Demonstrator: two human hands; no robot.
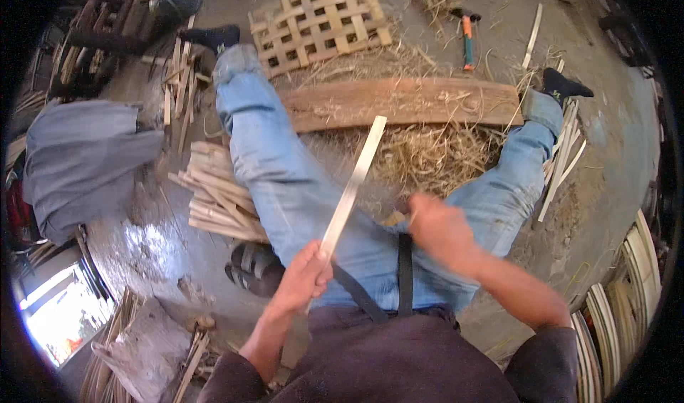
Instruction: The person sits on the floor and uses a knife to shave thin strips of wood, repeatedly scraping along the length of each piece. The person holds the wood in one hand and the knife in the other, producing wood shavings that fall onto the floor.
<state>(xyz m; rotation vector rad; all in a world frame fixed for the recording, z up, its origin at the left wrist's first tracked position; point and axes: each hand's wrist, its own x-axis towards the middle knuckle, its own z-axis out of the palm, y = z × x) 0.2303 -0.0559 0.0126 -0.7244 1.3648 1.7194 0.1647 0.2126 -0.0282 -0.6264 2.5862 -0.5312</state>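
Pale strip (pixel 352 189) gripped, shavings (pixel 434 157) heaped by the board (pixel 335 106)

Head view: the left hand (pixel 305 276) holds the strip near its lower end. It slants up on the near side of the board, its tip overlapping the board's near edge in view. The right hand (pixel 443 231), also on the near side, is blurred, its fingers seemingly curled; whether it holds anything, I cannot tell.

Shavings on both sides of the board suggest much trimming is done. Beyond its left half lies a woven panel (pixel 320 24). The strip itself seems mid-work. A stack (pixel 219 198) left of the board, nearer the person, and a bundle (pixel 563 150) past its right end may be finished or waiting; which is unclear.
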